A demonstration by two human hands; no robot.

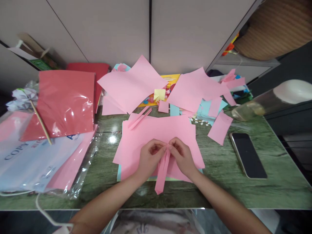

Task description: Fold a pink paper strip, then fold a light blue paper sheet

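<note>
A narrow folded strip of pink paper (pixel 162 175) hangs toward me from between my two hands. My left hand (pixel 152 156) pinches its far end between thumb and fingers. Close beside it, my right hand (pixel 180 153) pinches the same end, the thumbs nearly touching. Both hands are above a stack of pink paper sheets (pixel 136 139), with blue and pale green edges showing beneath. Another folded pink strip (pixel 140 119) lies on the far left part of the stack. My fingertips partly hide the held end.
Left are red paper packs (pixel 68 100), a wooden stick (pixel 40 122) and a clear plastic paper bag (pixel 36 162). Behind lie large pink sheets (pixel 134 83), a yellow note (pixel 159 94) and paper scraps. A phone (pixel 248 155) and a bottle (pixel 258 104) occupy the right side of the green table (pixel 280 191).
</note>
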